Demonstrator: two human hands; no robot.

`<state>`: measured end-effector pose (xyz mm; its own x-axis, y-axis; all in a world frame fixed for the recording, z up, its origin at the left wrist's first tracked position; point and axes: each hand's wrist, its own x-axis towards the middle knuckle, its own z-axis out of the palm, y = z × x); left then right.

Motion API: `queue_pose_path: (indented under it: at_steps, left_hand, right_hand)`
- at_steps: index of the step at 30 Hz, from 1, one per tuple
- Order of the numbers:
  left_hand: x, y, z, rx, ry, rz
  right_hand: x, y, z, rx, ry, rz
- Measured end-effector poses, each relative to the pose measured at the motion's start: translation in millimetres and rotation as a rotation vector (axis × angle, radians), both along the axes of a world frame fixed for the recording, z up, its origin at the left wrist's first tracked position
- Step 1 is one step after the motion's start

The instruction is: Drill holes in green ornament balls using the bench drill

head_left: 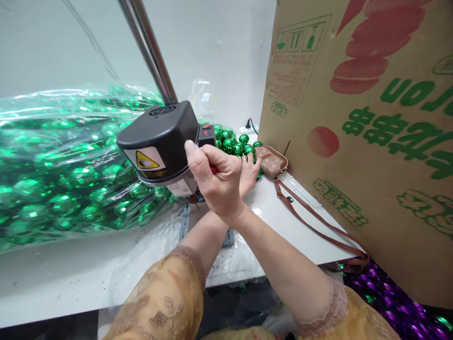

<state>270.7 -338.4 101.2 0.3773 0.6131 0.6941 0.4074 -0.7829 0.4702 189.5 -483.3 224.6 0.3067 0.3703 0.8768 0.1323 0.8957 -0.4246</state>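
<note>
My right hand (217, 182) is closed around a handle at the side of a small black bench drill press (159, 137); a bit of red shows between the fingers. The drill's bit (197, 205) points down below its head. Under my right arm, my left arm crosses to the right. My left hand (250, 172) lies with fingers stretched out at a pile of shiny green balls (235, 144), touching some of them. A ring is on one finger. My right hand hides part of the left palm.
Clear plastic bags of green faceted beads (63, 189) fill the left. A brown patterned purse (272, 161) with a strap lies beside a large cardboard box (354, 118) on the right. A steel column (148, 47) rises behind the drill head. Purple beads (385, 293) sit below the white table (262, 226).
</note>
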Motion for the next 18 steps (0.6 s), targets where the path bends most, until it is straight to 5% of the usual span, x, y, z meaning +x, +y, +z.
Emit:
queue_pose_path:
  at_steps: [5, 11, 14, 18]
  left_hand:
    - [-28.1, -65.1, -12.5, -0.090, 0.053, -0.085]
    - [-103.2, -158.4, -35.3, -0.888, -0.566, -0.293]
    - [-148.1, -177.3, -40.7, -1.082, -0.867, -0.248]
    - [-198.4, -172.6, -43.7, -1.078, -1.043, -0.156]
  right_hand:
    - [1.7, -3.5, 2.2, -0.032, -0.021, 0.049]
    - [2.1, -4.4, 0.9, -0.023, 0.002, 0.096]
    - [1.0, -4.5, -0.2, -0.032, 0.006, 0.071]
    - [-0.6, -4.0, -1.6, -0.005, 0.017, 0.053]
